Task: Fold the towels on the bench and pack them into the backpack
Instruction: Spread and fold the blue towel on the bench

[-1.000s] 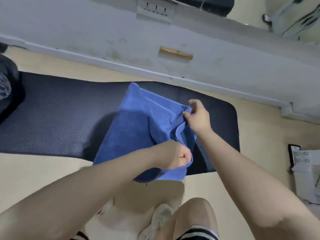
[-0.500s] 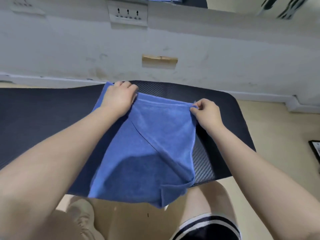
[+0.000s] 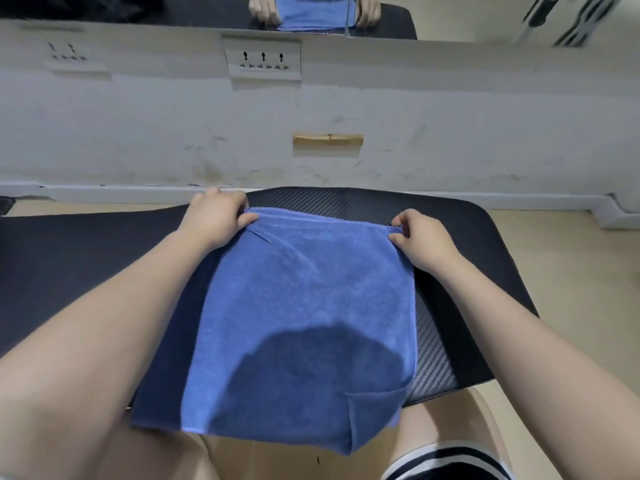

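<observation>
A blue towel point(image 3: 301, 306) lies folded over on the black padded bench point(image 3: 460, 244), its near edge hanging past the bench's front. My left hand point(image 3: 216, 218) pinches the towel's far left corner. My right hand point(image 3: 420, 242) pinches the far right corner. Both hands hold the far edge down near the bench's back edge. A small flap of the towel sticks out at the near right corner. No backpack can be made out with certainty.
A white wall point(image 3: 450, 116) with two socket plates point(image 3: 262, 59) rises just behind the bench. A mirror point(image 3: 315, 12) above it reflects my hands and the towel. Beige floor point(image 3: 571, 289) lies to the right. My knees are under the bench's front edge.
My left hand carried the towel's near corner across to the far left edge. The towel now lies flatter and squarer, with both hands spread apart along its far edge.
</observation>
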`<state>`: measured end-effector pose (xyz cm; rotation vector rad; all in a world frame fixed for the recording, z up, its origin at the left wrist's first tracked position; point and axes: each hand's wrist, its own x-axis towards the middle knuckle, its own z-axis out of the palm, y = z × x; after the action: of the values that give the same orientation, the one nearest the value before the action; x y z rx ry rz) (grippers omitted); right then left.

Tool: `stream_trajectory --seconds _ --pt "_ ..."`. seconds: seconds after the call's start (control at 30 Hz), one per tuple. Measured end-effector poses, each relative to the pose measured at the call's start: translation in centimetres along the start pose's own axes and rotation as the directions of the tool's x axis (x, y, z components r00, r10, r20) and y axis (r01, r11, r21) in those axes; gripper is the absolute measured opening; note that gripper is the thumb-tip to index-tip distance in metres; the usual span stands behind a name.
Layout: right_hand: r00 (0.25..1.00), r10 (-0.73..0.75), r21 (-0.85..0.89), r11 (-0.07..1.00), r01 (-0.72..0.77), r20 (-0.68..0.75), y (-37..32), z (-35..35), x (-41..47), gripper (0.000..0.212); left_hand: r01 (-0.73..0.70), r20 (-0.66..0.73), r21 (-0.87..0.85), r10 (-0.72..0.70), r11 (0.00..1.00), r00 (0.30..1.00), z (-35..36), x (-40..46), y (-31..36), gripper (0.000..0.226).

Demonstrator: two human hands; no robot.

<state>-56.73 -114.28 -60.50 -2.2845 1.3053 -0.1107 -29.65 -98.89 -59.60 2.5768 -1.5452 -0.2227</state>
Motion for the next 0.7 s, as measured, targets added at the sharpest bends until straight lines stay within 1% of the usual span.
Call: stream_trajectory --seconds 0.03,0.07,0.13,0.17,0.2,0.27,0.3,0.33,0.37,0.43,0.47,0.5,0.53,0.6,0.67,0.7 --pt "1.0 0.012 0.014 1.0 -0.013 0.016 0.0 -0.3 0.2 0.005 -0.011 -0.016 -0.03 0.011 0.999 1.0 -0.2 0.1 -0.2 0.023" --pt "0.999 0.021 0.023 1.0 -0.022 0.023 -0.1 -0.6 0.4 0.003 -0.012 -0.037 -0.073 0.01 0.997 0.999 -0.4 0.2 -0.4 0.021" --pt "1.0 0.013 0.02 1.0 -0.013 0.016 -0.5 -1.0 1.3 0.007 -0.002 -0.093 -0.152 -0.013 0.988 0.996 -0.9 0.6 -1.0 0.02" --pt "1.0 0.005 0.009 1.0 -0.005 0.014 -0.7 -1.2 2.0 0.006 0.006 -0.117 -0.163 -0.025 0.987 0.993 -1.2 0.9 -1.3 0.021" --pt "1.0 -0.002 -0.01 1.0 0.002 0.025 -1.1 -1.5 2.7 0.005 0.01 -0.136 -0.147 -0.03 0.989 0.99 -1.5 1.1 -1.5 0.021" --pt "0.998 -0.006 -0.033 0.999 0.008 0.061 -1.8 -1.7 4.3 0.005 0.004 -0.152 -0.063 -0.013 0.998 0.988 -2.0 1.7 -1.8 0.023" --pt "0.999 -0.005 -0.024 1.0 0.006 0.052 -2.2 -1.7 5.0 0.005 0.0 -0.151 -0.021 -0.003 1.0 0.988 -2.3 2.1 -1.9 0.023" --pt "1.0 -0.003 0.002 1.0 0.003 0.009 -2.6 -1.6 5.6 0.004 0.003 -0.157 0.006 -0.002 1.0 0.988 -2.4 2.5 -2.1 0.024" --pt "0.998 -0.003 0.045 0.999 0.006 -0.066 -2.9 -1.4 6.2 0.004 0.017 -0.174 0.02 -0.013 1.0 0.985 -2.5 2.8 -2.3 0.024" --pt "0.971 0.018 0.163 0.986 0.021 -0.237 -3.8 -0.8 7.0 0.007 0.058 -0.241 0.007 -0.055 0.998 0.969 -2.4 3.3 -2.7 0.024" --pt "0.956 0.045 0.211 0.977 0.018 -0.29 -4.3 -0.5 7.1 0.01 0.076 -0.277 -0.015 -0.077 0.997 0.958 -2.2 3.3 -2.7 0.023" --pt "0.948 0.062 0.234 0.972 0.013 -0.311 -4.7 -0.2 7.1 0.014 0.084 -0.297 -0.032 -0.09 0.996 0.951 -1.9 3.1 -2.6 0.026" --pt "0.952 0.069 0.239 0.971 0.004 -0.297 -5.0 0.2 6.8 0.021 0.086 -0.298 -0.036 -0.093 0.996 0.95 -1.4 2.8 -2.3 0.033" --pt "0.974 0.044 0.243 0.97 0.011 -0.222 -5.1 0.8 5.5 0.032 0.059 -0.288 -0.009 -0.059 0.998 0.956 -0.4 1.3 -1.5 0.044" --pt "0.976 -0.018 0.247 0.966 0.073 -0.218 -4.7 1.0 3.6 0.031 -0.038 -0.283 0.03 0.045 0.999 0.958 0.6 -0.8 -0.4 0.037" --pt "0.971 -0.048 0.266 0.957 0.112 -0.234 -4.4 1.1 2.4 0.025 -0.124 -0.264 0.053 0.134 0.991 0.955 1.2 -2.0 0.3 0.03"
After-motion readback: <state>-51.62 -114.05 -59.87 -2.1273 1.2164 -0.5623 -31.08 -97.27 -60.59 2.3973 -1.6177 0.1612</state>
